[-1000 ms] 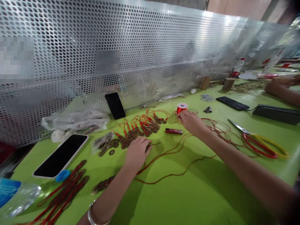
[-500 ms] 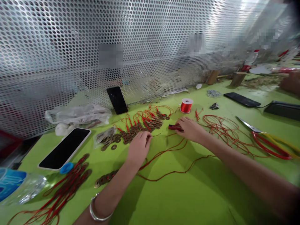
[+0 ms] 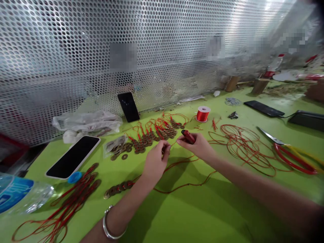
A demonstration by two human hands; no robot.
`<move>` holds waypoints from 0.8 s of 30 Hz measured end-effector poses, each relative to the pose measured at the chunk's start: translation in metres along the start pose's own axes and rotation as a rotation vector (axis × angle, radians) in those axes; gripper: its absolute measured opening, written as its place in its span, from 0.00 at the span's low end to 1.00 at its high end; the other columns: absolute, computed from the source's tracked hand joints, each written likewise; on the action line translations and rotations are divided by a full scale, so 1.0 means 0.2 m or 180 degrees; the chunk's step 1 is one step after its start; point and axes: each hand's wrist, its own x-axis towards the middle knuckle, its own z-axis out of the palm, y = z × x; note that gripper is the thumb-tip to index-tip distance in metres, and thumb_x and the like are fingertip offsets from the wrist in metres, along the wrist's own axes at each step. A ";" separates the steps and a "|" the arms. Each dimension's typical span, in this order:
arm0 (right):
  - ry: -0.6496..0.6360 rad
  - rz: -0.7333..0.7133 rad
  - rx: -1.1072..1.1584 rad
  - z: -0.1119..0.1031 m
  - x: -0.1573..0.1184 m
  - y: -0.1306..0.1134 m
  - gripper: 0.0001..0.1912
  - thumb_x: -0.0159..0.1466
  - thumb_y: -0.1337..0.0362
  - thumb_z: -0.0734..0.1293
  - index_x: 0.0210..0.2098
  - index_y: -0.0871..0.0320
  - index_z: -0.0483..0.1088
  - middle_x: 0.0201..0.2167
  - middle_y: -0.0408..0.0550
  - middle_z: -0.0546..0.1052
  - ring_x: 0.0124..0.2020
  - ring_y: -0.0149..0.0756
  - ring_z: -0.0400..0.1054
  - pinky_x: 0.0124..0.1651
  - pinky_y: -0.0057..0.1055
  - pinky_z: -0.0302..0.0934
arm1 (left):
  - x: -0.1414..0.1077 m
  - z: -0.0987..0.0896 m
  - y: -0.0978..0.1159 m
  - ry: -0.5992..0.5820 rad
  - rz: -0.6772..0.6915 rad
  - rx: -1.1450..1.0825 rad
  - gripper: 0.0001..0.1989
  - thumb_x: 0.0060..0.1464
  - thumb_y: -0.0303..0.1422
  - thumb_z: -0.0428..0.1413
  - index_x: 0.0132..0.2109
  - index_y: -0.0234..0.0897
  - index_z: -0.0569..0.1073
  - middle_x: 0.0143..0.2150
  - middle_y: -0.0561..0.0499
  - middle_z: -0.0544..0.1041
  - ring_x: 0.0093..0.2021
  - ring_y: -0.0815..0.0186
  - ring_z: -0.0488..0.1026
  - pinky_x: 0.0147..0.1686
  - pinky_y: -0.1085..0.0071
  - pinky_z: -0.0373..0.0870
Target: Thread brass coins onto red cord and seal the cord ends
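My left hand [image 3: 157,157], with a silver bangle at its wrist, pinches a thin red cord [image 3: 173,144] between thumb and fingertips. My right hand [image 3: 198,145] is closed around a dark red lighter [image 3: 188,136], tilted with its top to the left. Its fingertips meet the cord close to my left hand. More red cord [image 3: 189,184] trails over the green table below both hands. Behind my left hand lie rows of brass-coloured coins [image 3: 144,141] with red strings. A short line of coins [image 3: 117,189] lies beside my left forearm.
At the right are scissors [image 3: 291,155], a loose tangle of red cord [image 3: 240,141] and a red thread spool [image 3: 203,114]. To the left sit a phone [image 3: 73,158], a bundle of corded coins [image 3: 78,195] and a plastic bottle [image 3: 22,192]. Another phone [image 3: 128,107] leans against the perforated metal screen [image 3: 162,67].
My right hand has lifted the lighter off the table and moved left, tilting it. My left hand has shifted slightly right, so the two hands are closer, with cord between them.
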 end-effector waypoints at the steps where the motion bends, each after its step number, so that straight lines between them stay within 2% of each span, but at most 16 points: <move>1: 0.0050 -0.0002 0.0035 0.00 0.00 0.00 0.12 0.50 0.58 0.69 0.28 0.60 0.72 0.24 0.43 0.71 0.26 0.31 0.61 0.31 0.28 0.56 | 0.00 0.00 0.00 -0.0007 -0.0002 0.0014 0.05 0.58 0.32 0.47 0.38 0.39 0.67 0.30 0.53 0.75 0.31 0.66 0.72 0.31 0.72 0.65; 3: 0.0083 0.0000 0.0051 -0.02 0.01 0.01 0.12 0.50 0.58 0.69 0.29 0.60 0.72 0.25 0.43 0.72 0.26 0.30 0.61 0.30 0.27 0.56 | 0.00 0.00 0.01 -0.0004 -0.0030 0.0026 0.05 0.58 0.32 0.47 0.37 0.39 0.67 0.31 0.52 0.75 0.32 0.66 0.72 0.32 0.72 0.65; 8: -0.0067 0.0064 -0.0081 -0.03 0.03 0.03 0.16 0.51 0.55 0.68 0.35 0.59 0.73 0.20 0.39 0.68 0.19 0.25 0.53 0.23 0.25 0.46 | 0.00 0.00 0.00 0.0050 -0.0024 0.0060 0.04 0.57 0.31 0.48 0.37 0.39 0.67 0.32 0.52 0.76 0.33 0.65 0.72 0.32 0.72 0.66; 15: -0.0019 0.0162 -0.0098 -0.04 0.04 0.04 0.17 0.50 0.53 0.68 0.30 0.61 0.72 0.24 0.43 0.70 0.21 0.26 0.55 0.24 0.25 0.49 | 0.00 -0.01 -0.01 0.0027 0.0041 0.0110 0.04 0.57 0.31 0.48 0.37 0.39 0.67 0.32 0.52 0.76 0.33 0.66 0.72 0.34 0.71 0.66; 24: -0.0010 0.0028 -0.0226 -0.03 0.05 0.08 0.17 0.54 0.50 0.66 0.30 0.60 0.67 0.19 0.38 0.59 0.20 0.26 0.51 0.22 0.25 0.49 | 0.00 0.00 -0.01 0.0024 0.0038 -0.0117 0.03 0.56 0.30 0.50 0.37 0.39 0.68 0.32 0.52 0.76 0.34 0.66 0.72 0.36 0.70 0.68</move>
